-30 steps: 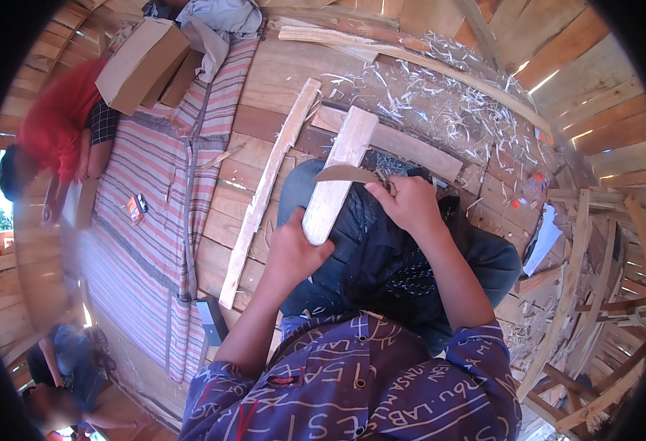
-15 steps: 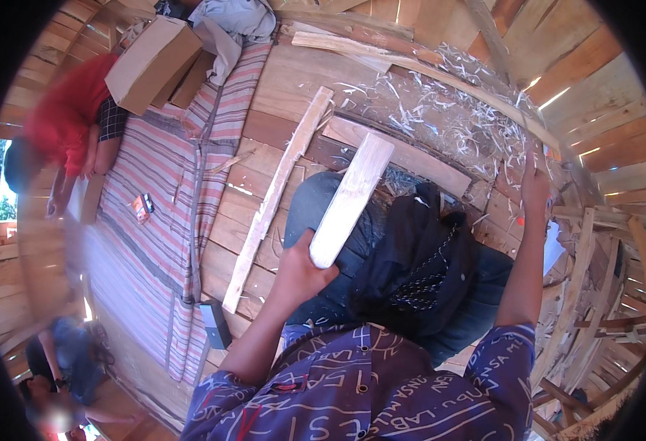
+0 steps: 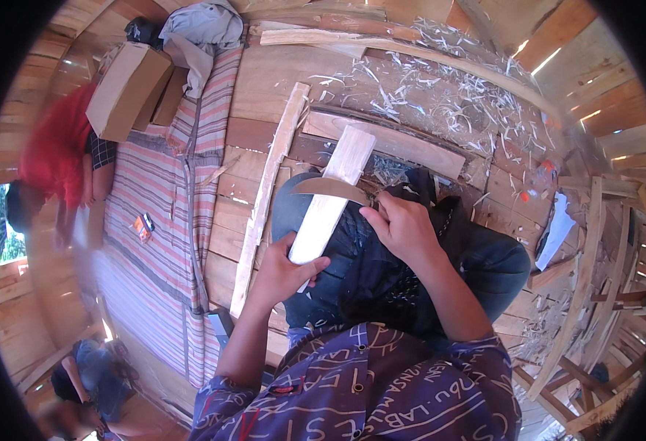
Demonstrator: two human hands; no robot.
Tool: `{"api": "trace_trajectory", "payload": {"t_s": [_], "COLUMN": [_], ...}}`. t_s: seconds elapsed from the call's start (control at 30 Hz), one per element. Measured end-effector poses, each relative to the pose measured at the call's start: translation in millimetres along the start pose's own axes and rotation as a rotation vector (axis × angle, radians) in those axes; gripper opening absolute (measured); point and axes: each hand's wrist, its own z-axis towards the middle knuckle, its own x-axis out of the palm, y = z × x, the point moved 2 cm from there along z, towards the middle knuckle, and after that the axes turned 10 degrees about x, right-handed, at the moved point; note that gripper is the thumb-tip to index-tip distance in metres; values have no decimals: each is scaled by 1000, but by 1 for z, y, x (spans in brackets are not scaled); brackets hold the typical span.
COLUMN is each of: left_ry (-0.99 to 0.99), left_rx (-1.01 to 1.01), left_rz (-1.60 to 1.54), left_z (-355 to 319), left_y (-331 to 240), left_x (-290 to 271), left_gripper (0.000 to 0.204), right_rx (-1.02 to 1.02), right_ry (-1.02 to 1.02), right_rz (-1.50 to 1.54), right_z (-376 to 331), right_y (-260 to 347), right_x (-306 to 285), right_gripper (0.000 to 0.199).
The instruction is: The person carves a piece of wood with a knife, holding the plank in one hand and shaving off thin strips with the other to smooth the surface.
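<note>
A pale, flat wooden slat slants away from me over my left knee. My left hand is closed round its near end, with the thumb on the edge. Across the slat's middle lies the broad curved blade of a knife, its tip pointing left. My right hand is closed at the blade's right end; the handle is hidden in the fist. Whether the edge touches the wood, I cannot tell. Dark cloth covers my lap beneath both hands.
A long rough strip lies left of my knee, and a board lies beyond it. Shavings litter the far floor. A plastic bottle is at right. Two people sit at left by a striped mat and a cardboard box.
My right hand has come in from the far right to the slat, bringing the curved blade across it. My left hand still grips the slat's near end.
</note>
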Motion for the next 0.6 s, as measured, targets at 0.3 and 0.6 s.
{"api": "trace_trajectory", "payload": {"t_s": [0.3, 0.6], "left_ry": [5, 47], "left_rx": [167, -69], "left_rz": [283, -130], "left_z": [-2, 0], "left_y": [14, 10], "left_x": [-4, -3], "left_gripper": [34, 37], "right_rx": [500, 517], "right_ry": [-111, -381], "right_rz": [-187, -1], "right_z": [114, 24], "right_y": [-122, -187], "right_x": [-49, -104], "right_gripper": [58, 53]}}
